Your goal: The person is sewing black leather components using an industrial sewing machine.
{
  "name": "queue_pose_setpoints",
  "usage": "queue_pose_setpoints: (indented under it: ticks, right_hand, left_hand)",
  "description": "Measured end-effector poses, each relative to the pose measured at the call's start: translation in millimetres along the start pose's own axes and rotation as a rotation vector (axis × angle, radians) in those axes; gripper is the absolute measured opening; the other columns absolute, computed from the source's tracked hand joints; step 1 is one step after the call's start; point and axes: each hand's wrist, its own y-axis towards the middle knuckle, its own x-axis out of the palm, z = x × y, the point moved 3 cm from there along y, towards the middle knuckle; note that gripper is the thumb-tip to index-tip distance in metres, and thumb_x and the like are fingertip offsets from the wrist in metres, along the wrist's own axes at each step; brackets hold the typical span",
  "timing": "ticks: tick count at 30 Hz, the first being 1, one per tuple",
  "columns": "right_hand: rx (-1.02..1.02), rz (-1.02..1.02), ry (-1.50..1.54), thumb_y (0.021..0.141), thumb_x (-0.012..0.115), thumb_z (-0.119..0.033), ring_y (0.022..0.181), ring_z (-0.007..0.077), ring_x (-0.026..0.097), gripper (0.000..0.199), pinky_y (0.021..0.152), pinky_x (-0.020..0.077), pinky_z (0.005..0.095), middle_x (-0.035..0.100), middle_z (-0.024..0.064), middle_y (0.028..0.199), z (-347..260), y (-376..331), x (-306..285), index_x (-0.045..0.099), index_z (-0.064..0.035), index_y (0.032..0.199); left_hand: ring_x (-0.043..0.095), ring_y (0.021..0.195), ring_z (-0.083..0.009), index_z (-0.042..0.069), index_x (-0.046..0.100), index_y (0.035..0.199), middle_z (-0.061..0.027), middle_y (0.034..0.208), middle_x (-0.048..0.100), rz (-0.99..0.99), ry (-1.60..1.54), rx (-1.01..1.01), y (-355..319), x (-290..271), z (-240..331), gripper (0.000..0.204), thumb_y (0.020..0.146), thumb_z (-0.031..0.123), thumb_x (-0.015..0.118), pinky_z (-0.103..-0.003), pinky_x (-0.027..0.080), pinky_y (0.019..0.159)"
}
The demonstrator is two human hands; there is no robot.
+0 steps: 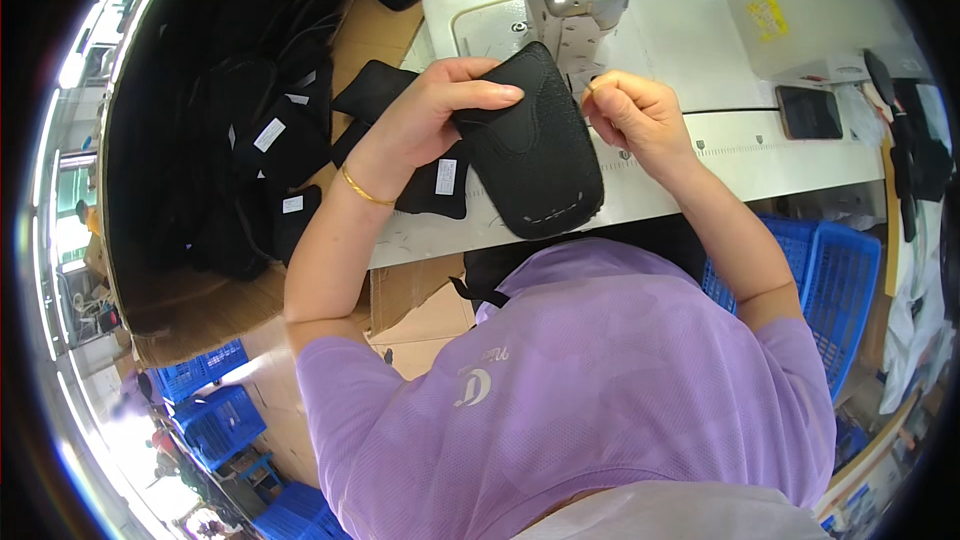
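My left hand is closed on a black padded fabric piece, thumb on top and fingers underneath. The piece is rounded at its lower end, with a row of light stitches there and a curved stitched panel higher up. Close to its upper right edge, my right hand is pinched, with something thin and small at the fingertips that I cannot make out. Just beyond the piece stands a sewing machine on a white table.
A big cardboard box at the left holds many black pieces with white labels. More black pieces lie beside my left hand. A phone rests on the right of the table. Blue crates stand at the right.
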Motion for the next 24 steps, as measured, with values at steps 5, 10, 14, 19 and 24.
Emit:
queue_pose_setpoints:
  ticks: [5,10,14,19,24]
  right_hand:
    - [0.432,0.034,-0.034,0.09,0.065,-0.024,0.071,0.0061,0.057,0.027,0.057,0.0454,0.0217,0.065,0.0002,0.085,-8.3,-12.3,4.9,0.066,-0.0041,0.109]
    - [0.386,0.247,-0.373,0.085,0.067,-0.027,0.067,0.0071,0.056,0.032,0.059,0.0448,0.0225,0.065,0.0001,0.081,-55.3,2.4,-128.7,0.067,-0.0012,0.104]
    - [0.132,0.422,-0.755,0.088,0.067,-0.042,0.054,0.004,0.031,0.037,0.05,0.0256,0.0234,0.04,-0.0081,0.059,-69.4,38.4,-117.6,0.062,-0.0068,0.082]
    - [-0.29,0.316,-0.945,0.092,0.065,-0.025,0.061,0.0095,0.05,0.025,0.056,0.0394,0.0256,0.054,0.0043,0.072,-62.9,11.4,-41.8,0.061,-0.0016,0.084]
    - [-0.056,0.105,-0.596,0.092,0.063,-0.023,0.063,0.0213,0.059,0.026,0.059,0.0462,0.0309,0.061,0.0127,0.074,-50.4,7.0,31.1,0.06,0.0015,0.101]
  left_hand:
    - [0.062,0.088,-0.012,-0.003,0.063,0.11,-0.0067,0.097,0.068,0.203,0.673,0.251,-9.3,-0.8,-2.8,0.032,0.09,0.022,0.066,-0.025,0.05,0.077]
    - [0.058,0.107,-0.0347,-0.005,0.056,0.122,-0.0214,0.114,0.06,0.885,1.764,0.102,-54.7,-92.4,16.6,0.06,0.076,0.027,0.078,-0.04,0.046,0.093]
    - [0.055,0.113,-0.0393,-0.003,0.057,0.12,-0.0261,0.116,0.06,0.655,1.522,0.105,-32.1,-142.9,6.9,0.071,0.067,0.037,0.082,-0.04,0.045,0.098]
    - [0.067,0.09,-0.0284,-0.002,0.065,0.111,-0.0167,0.099,0.068,0.685,1.228,0.424,-24.9,-100.2,56.3,0.042,0.078,0.021,0.077,-0.031,0.051,0.083]
    - [0.058,0.087,-0.0047,0.001,0.066,0.112,0.0016,0.096,0.066,0.141,0.557,0.517,-3.5,6.0,70.3,0.032,0.085,0.017,0.074,-0.021,0.048,0.081]
